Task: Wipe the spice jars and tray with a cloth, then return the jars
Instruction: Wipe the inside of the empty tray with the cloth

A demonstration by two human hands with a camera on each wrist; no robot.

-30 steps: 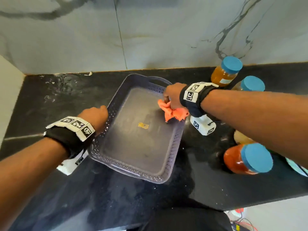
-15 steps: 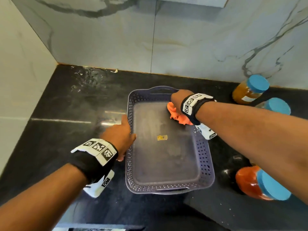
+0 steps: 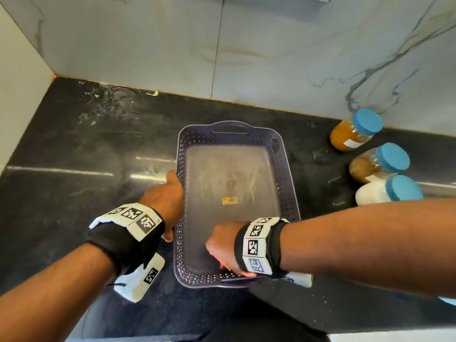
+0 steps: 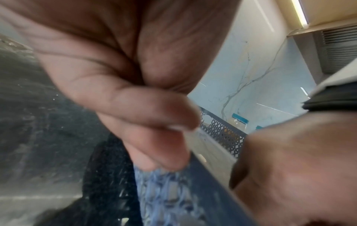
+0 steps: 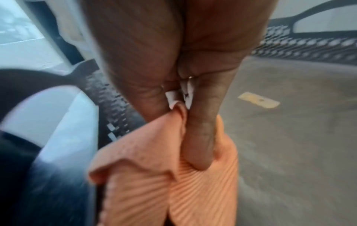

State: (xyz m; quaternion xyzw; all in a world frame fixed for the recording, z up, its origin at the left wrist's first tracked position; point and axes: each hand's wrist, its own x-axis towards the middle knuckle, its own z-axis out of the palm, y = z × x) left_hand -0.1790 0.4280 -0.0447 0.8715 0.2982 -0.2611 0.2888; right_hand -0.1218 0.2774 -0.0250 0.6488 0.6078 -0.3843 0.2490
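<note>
— Tray [image 3: 286, 183]?
— Flat on the dark surface [image 3: 98, 154], left hand [image 3: 164, 201] curled over its left rim.
— Right hand [image 3: 223, 245]?
— Inside the tray's near end, clamped on the orange cloth [image 5: 173, 175].
— Jars [image 3: 380, 161]?
— Right of the tray, well apart.

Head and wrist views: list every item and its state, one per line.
tray: on the counter, no jars in it, sticker on its floor
cloth: bunched, gripped by right hand
left hand: grips the tray's left rim
three jars: lidded, standing beside the tray
</note>
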